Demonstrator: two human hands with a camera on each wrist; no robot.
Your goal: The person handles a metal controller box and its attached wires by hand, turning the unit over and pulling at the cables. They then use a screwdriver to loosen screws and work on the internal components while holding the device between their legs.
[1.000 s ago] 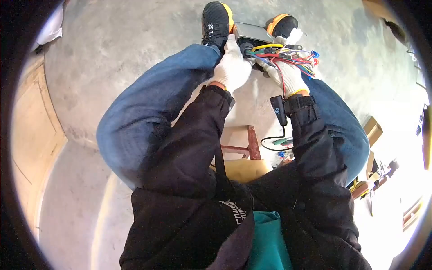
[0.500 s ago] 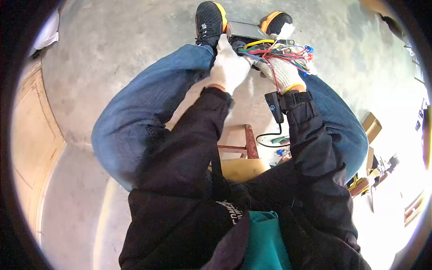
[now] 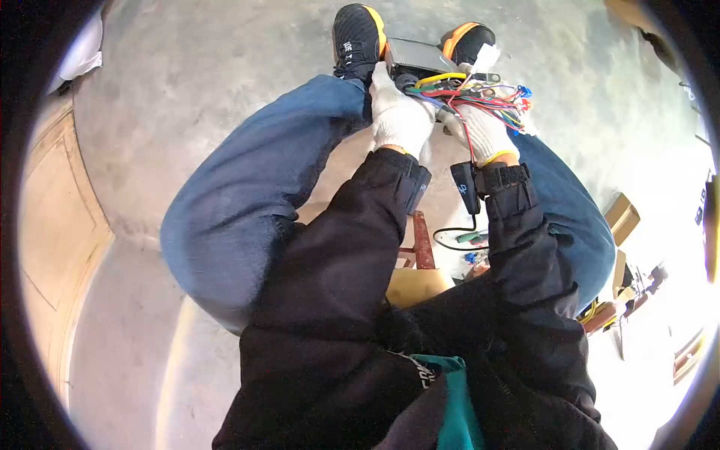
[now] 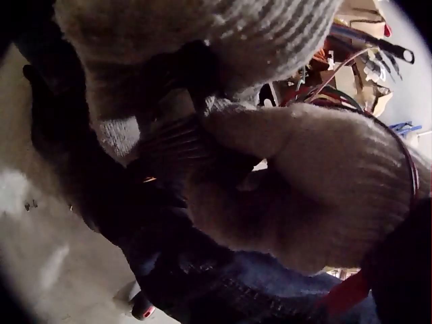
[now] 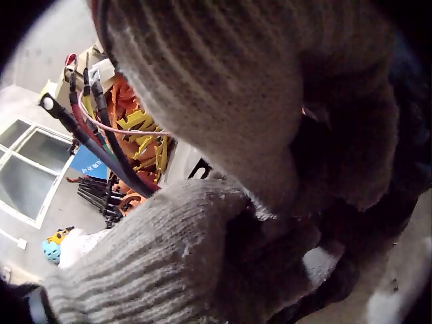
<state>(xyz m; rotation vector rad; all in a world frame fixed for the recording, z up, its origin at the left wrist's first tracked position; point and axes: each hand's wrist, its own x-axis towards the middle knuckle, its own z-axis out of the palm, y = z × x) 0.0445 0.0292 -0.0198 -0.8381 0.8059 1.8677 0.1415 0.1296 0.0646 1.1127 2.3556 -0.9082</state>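
A silver-topped motor controller [image 3: 418,56] sits between the shoes, with a bundle of coloured wires [image 3: 471,96] running out of its near side to the right. Both hands wear white knitted gloves. My left hand [image 3: 401,116] grips at the near left corner of the controller, where the wires come out. Close beside it, my right hand [image 3: 484,135] holds with curled fingers under the wire bundle, and a thin red wire crosses its cuff. In the right wrist view a ring terminal [image 5: 48,102] sticks out past the gloves. What the fingertips pinch is hidden in shadow.
Black shoes [image 3: 358,41] with orange soles flank the controller. Below the hands stands a reddish stool [image 3: 423,244]. A cardboard box [image 3: 621,217] and scattered parts lie at the right. At the far left is a wooden door [image 3: 60,247].
My left forearm has swung to the right and the left hand has turned, coming nearer the right hand. The right hand keeps its hold beneath the wires. The head view has shifted slightly.
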